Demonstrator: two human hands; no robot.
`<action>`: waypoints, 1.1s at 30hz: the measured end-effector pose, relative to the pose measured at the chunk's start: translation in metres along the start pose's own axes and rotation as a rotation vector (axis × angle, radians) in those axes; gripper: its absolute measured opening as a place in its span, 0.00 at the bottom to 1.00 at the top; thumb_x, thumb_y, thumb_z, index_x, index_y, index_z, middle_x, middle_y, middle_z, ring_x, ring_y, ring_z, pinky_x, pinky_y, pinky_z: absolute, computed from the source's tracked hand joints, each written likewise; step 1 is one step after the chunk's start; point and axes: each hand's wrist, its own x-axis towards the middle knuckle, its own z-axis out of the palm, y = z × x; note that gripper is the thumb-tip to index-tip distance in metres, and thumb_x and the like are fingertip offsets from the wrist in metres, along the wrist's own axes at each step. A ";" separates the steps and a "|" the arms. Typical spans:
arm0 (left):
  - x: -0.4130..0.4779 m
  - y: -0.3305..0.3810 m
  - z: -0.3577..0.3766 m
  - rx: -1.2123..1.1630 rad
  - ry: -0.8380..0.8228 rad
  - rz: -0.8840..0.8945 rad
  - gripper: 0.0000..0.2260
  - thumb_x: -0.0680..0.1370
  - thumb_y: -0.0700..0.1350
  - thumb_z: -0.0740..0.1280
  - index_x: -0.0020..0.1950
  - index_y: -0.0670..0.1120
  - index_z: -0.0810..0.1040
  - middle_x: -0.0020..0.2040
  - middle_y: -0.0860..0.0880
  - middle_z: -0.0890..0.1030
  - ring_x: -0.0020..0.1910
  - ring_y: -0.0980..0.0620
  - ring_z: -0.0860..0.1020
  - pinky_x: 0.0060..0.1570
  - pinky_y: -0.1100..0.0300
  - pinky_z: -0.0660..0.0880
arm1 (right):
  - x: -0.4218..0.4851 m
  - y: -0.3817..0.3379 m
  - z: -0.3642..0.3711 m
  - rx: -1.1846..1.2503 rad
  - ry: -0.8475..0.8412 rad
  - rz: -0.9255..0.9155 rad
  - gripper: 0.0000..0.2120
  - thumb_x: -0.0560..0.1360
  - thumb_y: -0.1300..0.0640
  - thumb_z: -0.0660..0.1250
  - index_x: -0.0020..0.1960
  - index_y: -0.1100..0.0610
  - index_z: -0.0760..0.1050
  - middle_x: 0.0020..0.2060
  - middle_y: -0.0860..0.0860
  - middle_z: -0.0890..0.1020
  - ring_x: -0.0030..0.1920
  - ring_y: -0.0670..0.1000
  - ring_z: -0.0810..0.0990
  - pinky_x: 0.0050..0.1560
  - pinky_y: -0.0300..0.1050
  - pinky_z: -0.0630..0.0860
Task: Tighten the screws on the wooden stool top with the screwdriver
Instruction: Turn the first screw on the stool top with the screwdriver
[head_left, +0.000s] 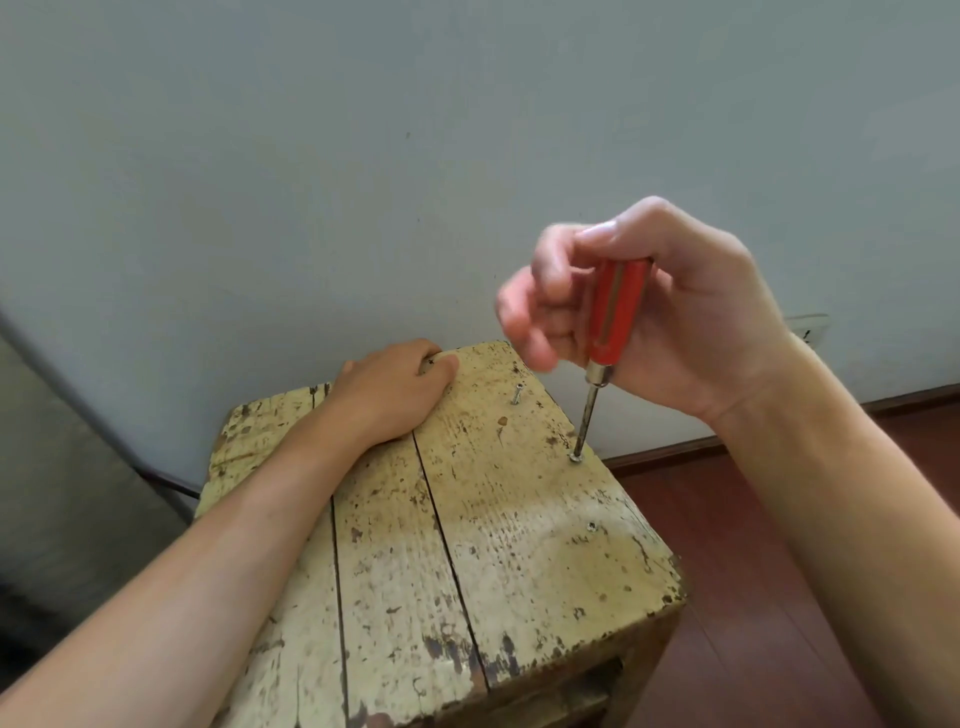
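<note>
The wooden stool top (519, 545) is made of worn, pale yellow planks with dark gaps between them. My right hand (675, 312) grips a red-handled screwdriver (613, 317), held nearly upright. Its metal tip sits in a screw (575, 458) near the right edge of the top. A second screw (516, 395) stands partly raised near the far edge. A third screw (591, 527) lies flush, nearer to me on the right. My left hand (395, 384) rests palm down on the far edge of the stool, fingers curled over it.
A pale grey wall (363, 156) rises directly behind the stool. Red-brown floor (753, 571) and a dark skirting board lie to the right. A wall socket (808, 330) shows behind my right wrist. A grey slanted object (62, 441) stands at the left.
</note>
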 end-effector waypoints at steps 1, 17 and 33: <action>0.000 0.000 0.000 0.004 0.001 -0.002 0.19 0.83 0.63 0.53 0.63 0.56 0.76 0.57 0.54 0.80 0.61 0.46 0.77 0.66 0.44 0.69 | 0.000 0.001 0.003 -0.045 -0.009 0.012 0.15 0.75 0.55 0.60 0.33 0.56 0.79 0.31 0.56 0.83 0.27 0.52 0.78 0.34 0.41 0.75; -0.003 0.004 -0.004 0.006 -0.018 -0.019 0.21 0.84 0.62 0.53 0.69 0.54 0.74 0.65 0.52 0.79 0.65 0.47 0.75 0.69 0.43 0.67 | 0.001 0.014 0.009 -0.142 0.559 -0.211 0.08 0.79 0.55 0.63 0.41 0.52 0.75 0.33 0.48 0.75 0.31 0.49 0.71 0.33 0.42 0.68; -0.005 0.006 -0.003 0.005 -0.011 -0.027 0.21 0.84 0.62 0.52 0.69 0.54 0.74 0.66 0.53 0.78 0.66 0.47 0.75 0.70 0.43 0.66 | 0.010 0.017 0.028 -0.114 0.734 -0.191 0.24 0.85 0.56 0.55 0.31 0.51 0.59 0.23 0.46 0.59 0.23 0.48 0.55 0.24 0.36 0.53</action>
